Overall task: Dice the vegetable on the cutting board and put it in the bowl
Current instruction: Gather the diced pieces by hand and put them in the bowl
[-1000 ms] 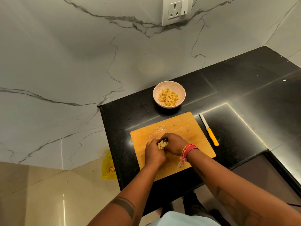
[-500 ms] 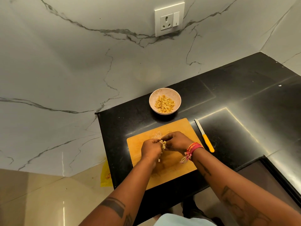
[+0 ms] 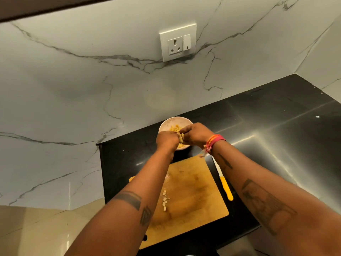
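Both hands hover over the pale bowl point(image 3: 167, 124) at the back of the black counter. My left hand point(image 3: 167, 140) and my right hand point(image 3: 195, 133) are cupped together, holding a clump of yellowish diced vegetable point(image 3: 180, 138) between them above the bowl's front half. More dice point(image 3: 174, 128) lie inside the bowl. The wooden cutting board point(image 3: 193, 196) sits nearer to me, under my forearms. A few loose dice point(image 3: 165, 200) remain on the board beside my left forearm.
A knife with a yellow handle point(image 3: 226, 189) lies on the black counter point(image 3: 276, 137) right of the board, blade pointing away. A marble wall with a white socket point(image 3: 178, 42) rises behind. The counter's left edge drops to the floor.
Both hands lifted the gathered dice off the cutting board and carried them forward over the bowl. A few dice stayed behind on the board.
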Demonstrator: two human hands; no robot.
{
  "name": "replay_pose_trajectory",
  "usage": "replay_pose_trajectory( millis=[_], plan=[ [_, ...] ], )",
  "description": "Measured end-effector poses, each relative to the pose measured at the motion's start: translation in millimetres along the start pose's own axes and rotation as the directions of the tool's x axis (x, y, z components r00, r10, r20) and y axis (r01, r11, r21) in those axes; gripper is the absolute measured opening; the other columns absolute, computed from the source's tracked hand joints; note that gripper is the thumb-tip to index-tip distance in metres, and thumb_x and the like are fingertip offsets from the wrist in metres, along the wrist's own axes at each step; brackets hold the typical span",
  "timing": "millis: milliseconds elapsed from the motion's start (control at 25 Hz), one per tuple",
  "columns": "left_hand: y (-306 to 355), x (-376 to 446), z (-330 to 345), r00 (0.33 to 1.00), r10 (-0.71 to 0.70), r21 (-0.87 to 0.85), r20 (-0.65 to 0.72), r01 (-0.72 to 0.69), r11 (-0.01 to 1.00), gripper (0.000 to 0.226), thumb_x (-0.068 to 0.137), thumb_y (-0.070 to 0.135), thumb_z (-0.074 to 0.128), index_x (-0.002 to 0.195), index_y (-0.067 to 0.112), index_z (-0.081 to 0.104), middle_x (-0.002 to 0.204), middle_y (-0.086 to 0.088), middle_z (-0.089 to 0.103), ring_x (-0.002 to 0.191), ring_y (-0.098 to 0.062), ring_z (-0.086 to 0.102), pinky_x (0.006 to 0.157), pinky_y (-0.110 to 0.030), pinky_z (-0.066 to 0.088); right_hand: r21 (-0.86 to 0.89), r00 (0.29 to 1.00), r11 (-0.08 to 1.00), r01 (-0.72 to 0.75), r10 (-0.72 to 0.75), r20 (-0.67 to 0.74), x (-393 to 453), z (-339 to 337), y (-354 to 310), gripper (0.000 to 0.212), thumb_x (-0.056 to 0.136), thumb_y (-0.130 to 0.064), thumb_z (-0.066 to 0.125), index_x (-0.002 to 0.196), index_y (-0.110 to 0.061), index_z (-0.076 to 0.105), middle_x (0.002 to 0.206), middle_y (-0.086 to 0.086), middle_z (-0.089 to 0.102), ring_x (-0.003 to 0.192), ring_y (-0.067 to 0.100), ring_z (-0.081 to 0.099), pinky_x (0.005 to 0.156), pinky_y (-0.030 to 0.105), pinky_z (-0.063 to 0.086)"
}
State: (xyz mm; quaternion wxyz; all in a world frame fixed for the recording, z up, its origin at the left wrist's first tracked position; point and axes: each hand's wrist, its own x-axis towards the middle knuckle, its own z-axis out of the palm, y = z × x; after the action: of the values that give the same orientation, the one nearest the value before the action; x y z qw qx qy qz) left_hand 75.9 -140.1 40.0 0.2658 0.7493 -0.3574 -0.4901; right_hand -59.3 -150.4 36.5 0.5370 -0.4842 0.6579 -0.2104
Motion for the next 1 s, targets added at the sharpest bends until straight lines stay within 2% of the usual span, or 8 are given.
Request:
replay_pose_trajectory(
  millis=[120,200,320,480,600,720,920,1000],
  plan=[
    [25,28,3,0.999,-0.043,0.014,0.009,0.043,0.999,0.041,0.088,0.007,0.056,0.128,0.002,0.062,0.109,-0.014,0.068,0.091,-0.029,0.067,0.076,-0.035,0.06,-0.329,0.996,0.941,0.082,-0.085,0.005,32,-8,-19,0.032,0.086,0.002,0.066,0.114,-0.009,0.076,0.116,0.012,0.073,0.105,0.028,0.069,0.099,0.042,0.056],
    [26,43,5,1.0,-0.011,0.121,0.022,0.008,0.993,0.039,0.088,0.002,0.057,0.126,0.006,0.066,0.11,-0.012,0.07,0.089,-0.027,0.068,0.071,-0.032,0.059,-0.461,0.99,0.884,0.081,-0.123,-0.061,44,-10,-20,0.03,0.091,-0.002,0.065,0.117,-0.012,0.075,0.119,0.009,0.072,0.105,0.027,0.068,0.098,0.038,0.055],
    [14,61,6,0.996,0.074,0.199,0.05,-0.082,0.977,0.037,0.084,0.0,0.07,0.115,0.02,0.075,0.115,-0.006,0.073,0.101,-0.023,0.071,0.085,-0.036,0.061,-0.388,0.966,0.92,0.049,-0.142,-0.215,50,-10,-17,0.019,0.089,-0.009,0.075,0.106,-0.015,0.079,0.111,0.004,0.074,0.103,0.023,0.068,0.094,0.034,0.055],
    [-8,59,0,0.995,0.096,0.124,-0.028,-0.092,0.988,0.028,0.081,0.01,0.079,0.067,0.034,0.075,0.097,-0.002,0.077,0.092,-0.023,0.074,0.085,-0.04,0.062,-0.217,0.961,0.976,0.033,-0.09,-0.259,49,-3,2,0.008,0.09,-0.018,0.076,0.096,-0.015,0.08,0.098,0.001,0.075,0.093,0.021,0.069,0.089,0.036,0.057],
    [-25,29,-12,0.996,0.093,0.044,0.008,-0.094,0.995,0.02,0.09,0.006,0.072,0.084,0.024,0.077,0.095,-0.003,0.075,0.08,-0.018,0.074,0.08,-0.037,0.063,0.049,0.982,0.999,0.003,0.006,-0.187,31,15,17,0.017,0.089,-0.008,0.074,0.078,-0.02,0.077,0.087,0.006,0.074,0.083,0.026,0.073,0.083,0.046,0.062],
    [-48,8,-24,0.996,0.083,-0.025,0.044,-0.082,0.996,0.02,0.091,0.003,0.069,0.09,0.022,0.077,0.092,-0.003,0.075,0.085,-0.022,0.074,0.081,-0.041,0.063,0.188,0.991,0.982,-0.005,0.031,-0.132,4,39,28,0.022,0.091,0.0,0.07,0.076,-0.016,0.073,0.085,0.01,0.071,0.083,0.028,0.07,0.08,0.042,0.063],
    [-97,-24,-51,0.989,0.105,0.134,0.104,-0.118,0.984,0.017,0.096,0.01,0.064,0.102,0.017,0.078,0.086,-0.002,0.076,0.083,-0.021,0.073,0.082,-0.044,0.062,0.126,0.998,0.99,-0.056,0.059,-0.021,-36,87,56,0.022,0.092,0.003,0.065,0.08,-0.013,0.073,0.077,0.01,0.07,0.072,0.025,0.068,0.084,0.046,0.062],
    [-123,-30,-64,0.986,0.106,0.237,0.129,-0.135,0.962,0.019,0.096,0.011,0.063,0.103,0.02,0.078,0.094,0.001,0.077,0.091,-0.019,0.072,0.088,-0.042,0.06,-0.1,1.0,0.995,-0.013,0.015,0.016,-49,104,72,0.017,0.09,-0.002,0.066,0.087,-0.013,0.078,0.083,0.009,0.075,0.08,0.026,0.072,0.087,0.043,0.06]
  ],
)
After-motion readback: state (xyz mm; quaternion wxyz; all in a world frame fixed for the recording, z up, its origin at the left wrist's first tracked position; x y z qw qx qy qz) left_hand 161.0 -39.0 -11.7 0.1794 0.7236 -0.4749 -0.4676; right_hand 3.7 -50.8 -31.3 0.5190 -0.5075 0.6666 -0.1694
